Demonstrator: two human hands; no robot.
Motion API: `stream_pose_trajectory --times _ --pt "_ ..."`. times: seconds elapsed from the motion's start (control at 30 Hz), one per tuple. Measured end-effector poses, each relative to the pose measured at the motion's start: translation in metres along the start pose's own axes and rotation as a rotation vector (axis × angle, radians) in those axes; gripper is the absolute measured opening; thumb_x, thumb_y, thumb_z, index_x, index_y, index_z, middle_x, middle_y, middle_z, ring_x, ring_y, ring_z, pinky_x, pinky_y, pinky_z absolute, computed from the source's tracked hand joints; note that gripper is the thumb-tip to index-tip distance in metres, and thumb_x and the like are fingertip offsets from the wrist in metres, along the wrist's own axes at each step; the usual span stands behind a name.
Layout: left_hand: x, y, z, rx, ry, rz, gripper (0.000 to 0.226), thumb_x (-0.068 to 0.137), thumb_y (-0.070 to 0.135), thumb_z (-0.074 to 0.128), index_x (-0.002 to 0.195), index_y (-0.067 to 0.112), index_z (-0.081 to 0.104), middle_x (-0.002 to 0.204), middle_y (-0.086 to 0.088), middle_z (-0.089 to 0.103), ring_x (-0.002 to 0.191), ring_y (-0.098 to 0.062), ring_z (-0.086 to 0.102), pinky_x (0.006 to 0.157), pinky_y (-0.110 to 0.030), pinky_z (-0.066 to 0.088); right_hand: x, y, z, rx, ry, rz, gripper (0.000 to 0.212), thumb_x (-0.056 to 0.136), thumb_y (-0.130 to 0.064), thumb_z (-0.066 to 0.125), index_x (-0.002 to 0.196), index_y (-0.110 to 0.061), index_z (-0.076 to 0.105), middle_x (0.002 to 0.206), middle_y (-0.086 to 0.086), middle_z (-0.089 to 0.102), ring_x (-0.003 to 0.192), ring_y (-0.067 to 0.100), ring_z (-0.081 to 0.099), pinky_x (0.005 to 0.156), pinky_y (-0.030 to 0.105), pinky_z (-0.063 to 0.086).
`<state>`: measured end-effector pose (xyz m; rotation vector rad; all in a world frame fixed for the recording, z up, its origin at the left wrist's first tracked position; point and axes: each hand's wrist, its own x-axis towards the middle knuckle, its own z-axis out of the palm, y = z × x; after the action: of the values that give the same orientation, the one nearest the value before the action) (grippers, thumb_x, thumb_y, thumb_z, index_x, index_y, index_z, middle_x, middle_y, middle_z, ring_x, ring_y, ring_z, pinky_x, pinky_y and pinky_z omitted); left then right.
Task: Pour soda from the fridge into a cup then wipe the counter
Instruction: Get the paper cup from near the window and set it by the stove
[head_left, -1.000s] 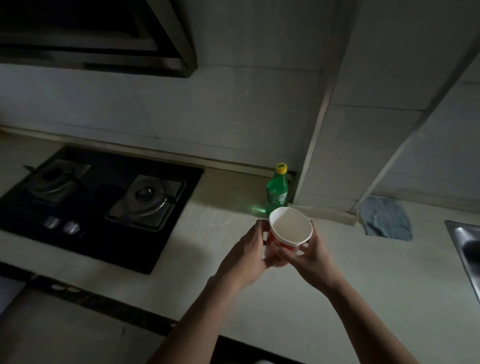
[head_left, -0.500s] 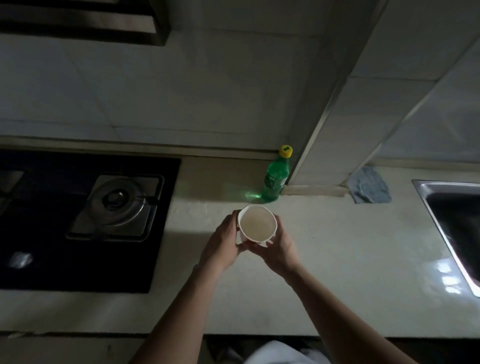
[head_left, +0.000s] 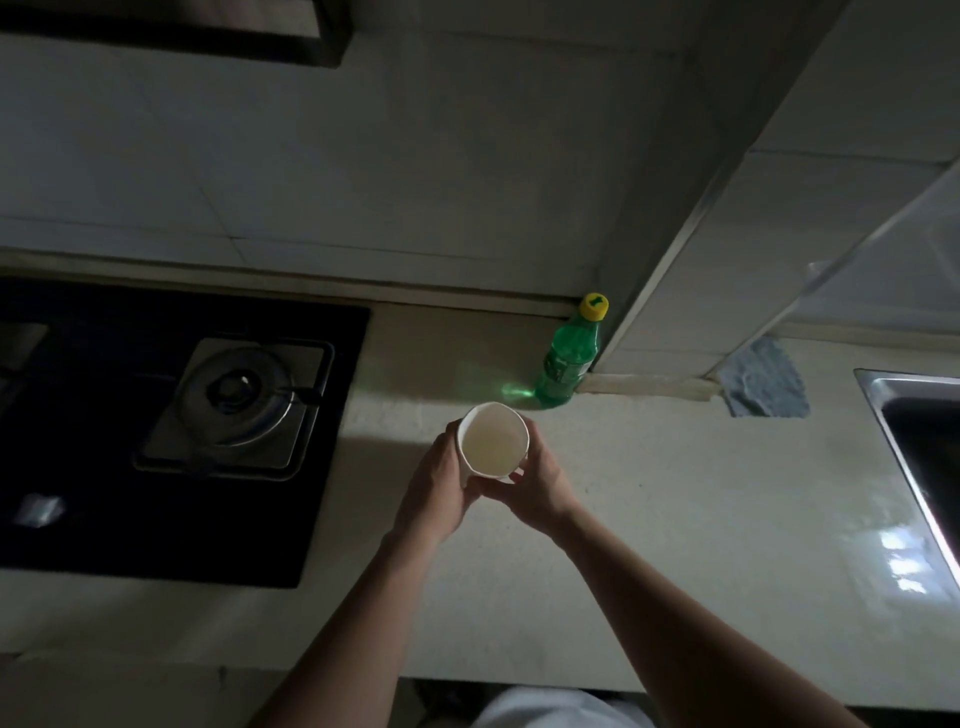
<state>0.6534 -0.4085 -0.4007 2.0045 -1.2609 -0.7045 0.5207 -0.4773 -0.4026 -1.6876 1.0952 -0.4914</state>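
While the bottle (head_left: 569, 358) stands beyond, both hands (head_left: 441, 483) (head_left: 537, 480) clasp the cup (head_left: 492, 439).

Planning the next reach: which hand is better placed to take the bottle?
Probably the right hand: the bottle stands behind the cup, on its right, nearer that hand. The left hand can hold the cup.

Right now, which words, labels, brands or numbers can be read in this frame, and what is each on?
"1": a dark mark on the yellow cap of the green bottle; it could be a digit or a logo.
The bottle's label: pale print, too blurred to read.
Cup: no print shows from this angle.
Stove, cloth, sink: no text visible.
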Motion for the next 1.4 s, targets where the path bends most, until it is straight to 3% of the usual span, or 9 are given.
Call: stream_pose_trajectory --times 0.1,0.2,0.3,0.43,0.53,0.67,0.9,1.1,1.4 --pt "-0.001 -0.001 0.006 -0.015 -0.006 -0.061 0.067 0.074 0.02 0.08 0.132 0.02 0.047 0.124 0.0 0.06 0.111 -0.017 0.058 0.088 -0.024 0.045 0.001 0.011 0.002 -0.01 -0.003 0.04 0.103 0.046 -0.075 0.081 0.131 -0.038 0.038 0.124 -0.007 0.056 0.115 0.017 0.058 0.086 0.05 0.057" --pt "0.0 -0.004 0.01 -0.013 -0.016 -0.082 0.063 0.077 0.013 0.076 0.134 0.016 0.047 0.126 -0.003 0.059 0.114 -0.02 0.057 0.088 -0.02 0.038 -0.001 0.019 0.002 -0.042 0.013 0.031 0.087 0.054 -0.052 0.088 0.124 -0.052 0.036 0.122 -0.016 0.057 0.115 0.01 0.058 0.091 0.047 0.055" --pt "0.002 -0.006 0.01 0.007 -0.029 -0.086 0.066 0.077 0.011 0.075 0.136 0.014 0.045 0.128 -0.006 0.059 0.115 -0.022 0.057 0.089 -0.023 0.04 0.0 0.019 0.002 -0.06 0.011 0.04 0.083 0.061 -0.035 0.089 0.125 -0.046 0.036 0.118 -0.019 0.057 0.114 0.009 0.058 0.095 0.041 0.054" --pt "0.004 -0.006 0.01 -0.003 -0.028 -0.099 0.064 0.076 0.009 0.074 0.135 0.014 0.047 0.125 -0.007 0.061 0.114 -0.023 0.058 0.091 -0.027 0.045 0.001 0.018 0.002 -0.082 0.006 0.035 0.077 0.068 -0.027 0.089 0.123 -0.039 0.036 0.111 -0.022 0.055 0.106 0.003 0.056 0.083 0.005 0.043" --pt "0.005 -0.004 0.008 0.004 -0.029 -0.092 0.061 0.078 0.008 0.071 0.134 0.014 0.048 0.124 -0.006 0.061 0.113 -0.023 0.058 0.09 -0.023 0.042 0.0 0.014 0.0 -0.108 0.017 0.039 0.074 0.069 -0.032 0.088 0.124 -0.037 0.039 0.11 -0.021 0.055 0.101 0.0 0.054 0.073 -0.001 0.037" --pt "0.006 -0.001 0.007 0.006 -0.031 -0.085 0.057 0.079 0.008 0.07 0.132 0.015 0.05 0.123 -0.006 0.062 0.112 -0.023 0.06 0.088 -0.025 0.044 -0.002 0.011 0.0 -0.112 0.014 0.046 0.076 0.069 -0.032 0.088 0.131 -0.028 0.042 0.114 -0.016 0.054 0.104 0.003 0.053 0.074 0.001 0.035" --pt "0.005 0.005 0.015 0.015 -0.071 -0.067 0.059 0.079 0.006 0.071 0.133 0.015 0.048 0.125 -0.005 0.061 0.113 -0.022 0.058 0.088 -0.021 0.04 -0.009 0.016 -0.006 -0.09 0.02 0.079 0.077 0.071 -0.033 0.086 0.131 -0.034 0.037 0.118 -0.016 0.055 0.108 0.002 0.054 0.085 0.008 0.043" --pt "0.001 -0.008 0.006 0.061 -0.134 -0.09 0.063 0.076 0.013 0.078 0.133 0.016 0.051 0.128 -0.004 0.061 0.118 -0.021 0.057 0.097 -0.026 0.044 -0.013 0.026 -0.026 -0.124 -0.054 0.147 0.105 0.071 -0.024 0.086 0.153 -0.023 0.02 0.147 0.008 0.045 0.133 0.028 0.045 0.108 0.05 0.043" --pt "0.054 0.009 -0.052 0.272 -0.029 0.024 0.035 0.084 0.012 0.07 0.117 0.017 0.061 0.122 -0.001 0.063 0.112 -0.021 0.059 0.092 -0.028 0.045 0.005 0.026 -0.098 -0.118 0.18 0.181 0.088 0.077 -0.027 0.081 0.148 -0.016 0.03 0.144 0.013 0.047 0.126 0.032 0.051 0.102 0.044 0.048"
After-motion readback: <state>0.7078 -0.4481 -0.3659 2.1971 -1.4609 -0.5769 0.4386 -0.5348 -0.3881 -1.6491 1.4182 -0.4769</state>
